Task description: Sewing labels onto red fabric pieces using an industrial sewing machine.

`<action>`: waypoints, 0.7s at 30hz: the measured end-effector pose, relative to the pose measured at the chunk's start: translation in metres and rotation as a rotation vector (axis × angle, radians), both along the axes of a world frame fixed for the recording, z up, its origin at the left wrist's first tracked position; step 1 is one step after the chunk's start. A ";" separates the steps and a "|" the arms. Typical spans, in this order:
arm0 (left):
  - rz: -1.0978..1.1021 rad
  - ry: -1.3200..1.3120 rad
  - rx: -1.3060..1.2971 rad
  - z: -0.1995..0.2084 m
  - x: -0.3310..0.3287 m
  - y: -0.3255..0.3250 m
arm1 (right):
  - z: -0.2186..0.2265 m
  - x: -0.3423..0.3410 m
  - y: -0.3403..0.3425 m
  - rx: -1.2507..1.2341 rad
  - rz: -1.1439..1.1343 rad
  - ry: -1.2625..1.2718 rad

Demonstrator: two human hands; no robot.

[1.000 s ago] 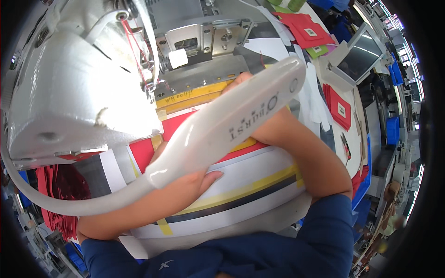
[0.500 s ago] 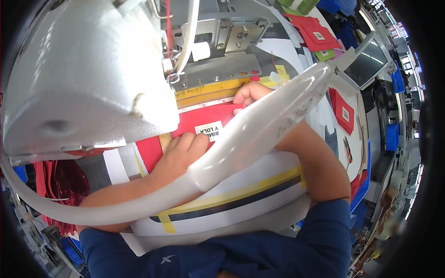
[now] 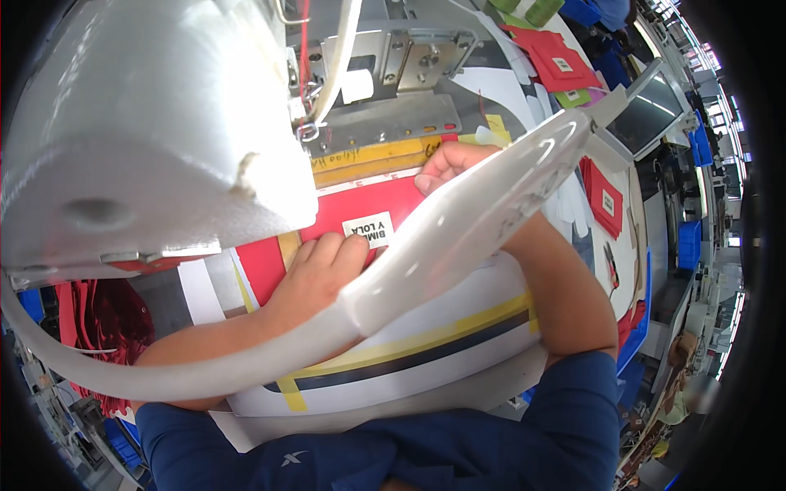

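A flat red fabric piece (image 3: 340,211) with a white printed label (image 3: 368,230) lies under the head of a large white sewing machine (image 3: 164,147). My left hand (image 3: 327,266) rests on the fabric's near side, fingers laid over it and touching the label's edge. At the far right corner of the fabric, my right hand (image 3: 454,164) has its fingers curled and closed on the edge. A yellow marked strip (image 3: 377,161) runs along the fabric's far edge. The pale curved lamp arm (image 3: 467,221) hides part of my right wrist and of the fabric.
Red labelled pieces (image 3: 604,198) are stacked at the right, with more red pieces (image 3: 557,61) farther back. Scissors (image 3: 612,262) lie on the right side. A screen (image 3: 651,106) stands at the far right. Dark red material (image 3: 106,319) hangs at the left.
My right hand's fingers have shifted slightly along the fabric's far right edge, and the fabric there lies flatter. My left hand stays in place. The view has tilted a little.
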State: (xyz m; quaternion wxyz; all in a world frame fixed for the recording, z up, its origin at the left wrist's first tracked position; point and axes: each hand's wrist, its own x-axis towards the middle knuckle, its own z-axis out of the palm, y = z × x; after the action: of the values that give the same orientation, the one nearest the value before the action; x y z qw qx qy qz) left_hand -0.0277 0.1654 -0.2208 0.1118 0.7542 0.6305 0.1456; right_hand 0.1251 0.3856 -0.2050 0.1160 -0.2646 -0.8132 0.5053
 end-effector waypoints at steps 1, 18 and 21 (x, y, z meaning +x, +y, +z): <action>0.002 0.000 0.003 -0.001 0.000 -0.001 | 0.004 -0.003 -0.002 -0.003 0.004 0.000; 0.097 -0.167 0.017 0.022 0.004 0.030 | -0.010 -0.002 0.002 0.342 -0.103 -0.050; 0.135 -0.095 0.054 0.010 0.010 0.038 | -0.012 0.002 0.009 0.261 -0.076 0.016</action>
State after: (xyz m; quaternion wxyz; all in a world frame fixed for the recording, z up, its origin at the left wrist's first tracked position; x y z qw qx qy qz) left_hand -0.0175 0.2034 -0.2112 0.1111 0.7049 0.6697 0.2054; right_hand 0.1272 0.3950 -0.2170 0.1748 -0.2738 -0.8606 0.3923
